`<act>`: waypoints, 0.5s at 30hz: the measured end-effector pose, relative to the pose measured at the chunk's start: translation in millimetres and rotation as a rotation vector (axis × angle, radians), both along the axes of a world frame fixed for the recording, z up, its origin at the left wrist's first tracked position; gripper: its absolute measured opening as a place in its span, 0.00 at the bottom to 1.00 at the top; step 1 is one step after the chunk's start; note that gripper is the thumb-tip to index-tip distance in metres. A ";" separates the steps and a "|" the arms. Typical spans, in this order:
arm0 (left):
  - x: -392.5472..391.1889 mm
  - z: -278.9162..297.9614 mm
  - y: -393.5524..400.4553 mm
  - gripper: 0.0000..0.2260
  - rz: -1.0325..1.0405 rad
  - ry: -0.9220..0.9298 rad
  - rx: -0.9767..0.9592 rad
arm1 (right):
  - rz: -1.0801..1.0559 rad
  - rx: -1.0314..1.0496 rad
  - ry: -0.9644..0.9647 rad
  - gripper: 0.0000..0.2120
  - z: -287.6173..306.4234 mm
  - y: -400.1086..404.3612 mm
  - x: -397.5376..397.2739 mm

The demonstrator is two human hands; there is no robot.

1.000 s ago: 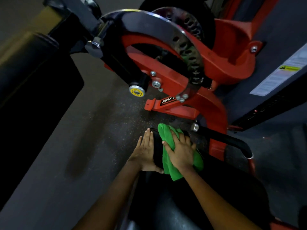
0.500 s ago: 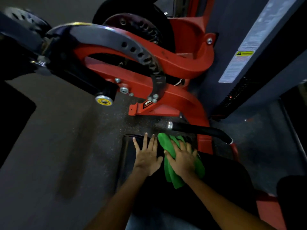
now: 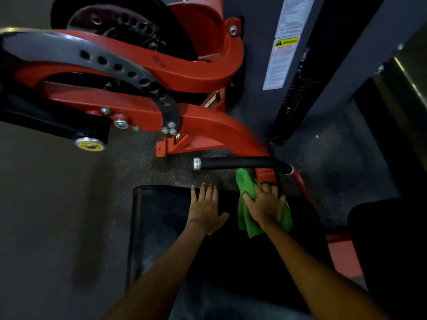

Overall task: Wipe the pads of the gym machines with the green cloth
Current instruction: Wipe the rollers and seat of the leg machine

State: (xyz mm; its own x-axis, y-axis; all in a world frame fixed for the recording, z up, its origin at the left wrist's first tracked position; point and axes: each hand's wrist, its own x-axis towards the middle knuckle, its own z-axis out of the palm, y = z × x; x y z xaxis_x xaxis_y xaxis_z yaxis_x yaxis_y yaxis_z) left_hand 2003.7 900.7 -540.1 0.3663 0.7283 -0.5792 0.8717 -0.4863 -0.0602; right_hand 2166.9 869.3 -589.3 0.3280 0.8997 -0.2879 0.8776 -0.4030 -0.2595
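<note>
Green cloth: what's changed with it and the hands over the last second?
The right hand slid the green cloth rightward along the far edge of the black pad, opening a gap from the left hand. Both hands stay flat: left on the pad, right pressing the cloth.

The scene is dimly lit, with deep shadow over the lower right and the black pad [image 3: 166,218]. Faint glare is caught on the curved metal plate [image 3: 69,51] at upper left. Edges are bent by wide-angle distortion, and slight motion blur is seen throughout.
</note>
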 end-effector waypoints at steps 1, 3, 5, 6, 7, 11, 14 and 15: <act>5.3 -1.3 -2.3 0.38 -0.003 -0.014 -0.003 | -0.029 -0.011 0.013 0.27 0.6 0.0 -4.6; 18.7 -4.1 -5.6 0.38 0.002 -0.051 0.000 | 0.154 0.060 0.064 0.31 -0.3 -5.4 -5.0; 30.1 -6.2 -8.6 0.38 0.007 -0.060 -0.006 | 0.346 0.008 0.057 0.38 -1.4 -9.7 21.4; 34.7 -7.8 -9.7 0.39 0.006 -0.058 -0.016 | 0.321 -0.054 0.038 0.37 -3.0 -9.2 39.0; 39.3 -9.0 -10.7 0.39 -0.001 -0.051 -0.023 | 0.192 -0.098 0.015 0.34 -7.1 -11.4 53.0; 53.7 -16.9 -12.0 0.38 -0.007 -0.064 -0.035 | 0.027 -0.127 -0.015 0.30 -7.0 -22.4 55.1; 73.7 -22.8 -18.1 0.37 0.047 -0.141 -0.082 | 0.175 -0.128 0.018 0.39 -10.4 -41.9 70.9; 79.2 -23.5 -22.6 0.37 0.052 -0.158 -0.104 | 0.086 -0.128 0.027 0.37 -11.1 -49.0 78.9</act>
